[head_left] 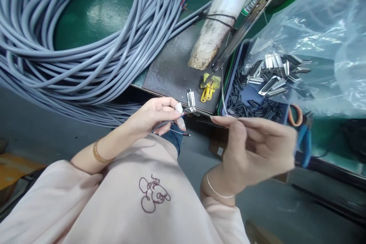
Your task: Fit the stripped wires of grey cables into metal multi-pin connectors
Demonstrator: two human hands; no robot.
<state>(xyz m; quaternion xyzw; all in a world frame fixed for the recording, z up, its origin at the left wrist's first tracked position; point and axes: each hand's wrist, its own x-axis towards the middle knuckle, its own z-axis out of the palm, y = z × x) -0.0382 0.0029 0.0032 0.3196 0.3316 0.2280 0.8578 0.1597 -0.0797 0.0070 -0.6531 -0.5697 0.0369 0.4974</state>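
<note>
Your left hand [153,114] pinches a gray cable [161,124] pointing longways to two o'clock; I can't tell if your right hand [254,150] holds anything.

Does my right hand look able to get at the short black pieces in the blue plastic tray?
Probably yes: the right hand is close to the blue tray, and many black pieces lie uncovered, left of the clear plastic bag.

Cables [108,68] L, wrapped tube [210,38] R block; gap btwn.
</note>
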